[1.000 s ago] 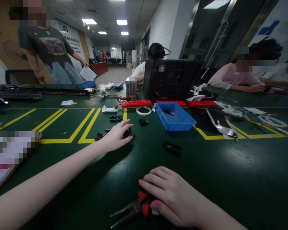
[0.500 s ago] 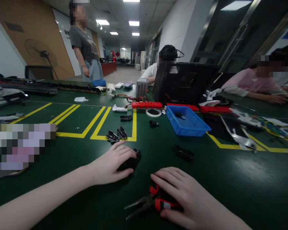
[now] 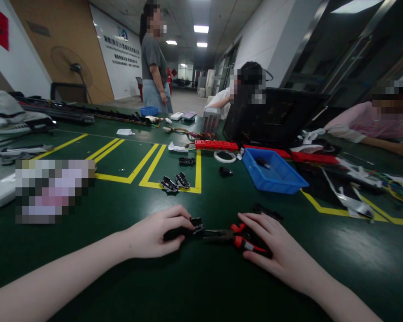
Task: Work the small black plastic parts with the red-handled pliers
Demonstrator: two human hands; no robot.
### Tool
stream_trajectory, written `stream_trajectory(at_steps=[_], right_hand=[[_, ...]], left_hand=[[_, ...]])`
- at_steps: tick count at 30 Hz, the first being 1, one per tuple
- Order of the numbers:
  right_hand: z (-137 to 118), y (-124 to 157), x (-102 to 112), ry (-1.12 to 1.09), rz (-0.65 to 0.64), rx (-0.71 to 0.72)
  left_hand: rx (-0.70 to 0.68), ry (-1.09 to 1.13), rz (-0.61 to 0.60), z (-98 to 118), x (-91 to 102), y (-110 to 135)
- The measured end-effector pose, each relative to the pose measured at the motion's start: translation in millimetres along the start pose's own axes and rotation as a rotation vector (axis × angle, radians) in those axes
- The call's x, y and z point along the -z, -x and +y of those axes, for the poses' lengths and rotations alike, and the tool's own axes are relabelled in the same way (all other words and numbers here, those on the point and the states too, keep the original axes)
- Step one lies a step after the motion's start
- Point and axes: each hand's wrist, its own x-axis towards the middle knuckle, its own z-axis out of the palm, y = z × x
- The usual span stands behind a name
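Note:
My left hand (image 3: 168, 230) is closed around a small black plastic part (image 3: 198, 226), whose right end shows past the fingertips. In my right hand (image 3: 277, 246) are long-nose pliers with red and black handles (image 3: 243, 242). Their jaws are parted and point left, the tips close to the black part; whether they touch it I cannot tell. Beyond my left hand lie two similar black pieces (image 3: 169, 184), with another black piece (image 3: 187, 161) farther back. A longer black piece (image 3: 267, 211) lies behind my right hand, partly hidden by it.
A blue tray (image 3: 275, 181) with a dark object inside stands at the back right. Nearby are a dark cylindrical piece (image 3: 226, 171), a white ring (image 3: 225, 156) and a red power strip (image 3: 216, 145). A large black case (image 3: 272, 116) stands behind. Co-workers are across the table.
My right hand has brought the pliers up and to the right, and their jaws now reach the black part's end. My left hand keeps hold of the part. The view has shifted left.

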Motion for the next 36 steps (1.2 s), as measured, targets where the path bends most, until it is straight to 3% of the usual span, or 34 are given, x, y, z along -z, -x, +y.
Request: stream_trajectory(at_steps=[8,17,24,31,36], right_hand=[[-4.4,0.7,-1.5,0.110,0.099,0.054],[-15.6,0.1,1.9,0.057,0.113,-0.101],[-7.6,-1.5,1.4,0.093,0.178,-0.211],[-15.7,0.3,0.6,0.041,0.189,-0.114],[-18.8,3.7,-5.1,0.018,0.282,-0.019]], left_hand=[[-0.052,-0.066,-0.001,-1.3,2.6,-0.7],[-0.034,0.002,0.035,-7.8,-0.8,-0.8],[-0.128,-0.068,0.039,-6.4,1.3,-2.1],[-0.122,-0.058,0.030,-7.5,1.5,-1.3],[-0.113,-0.072,0.038,-6.6,2.0,-1.8]])
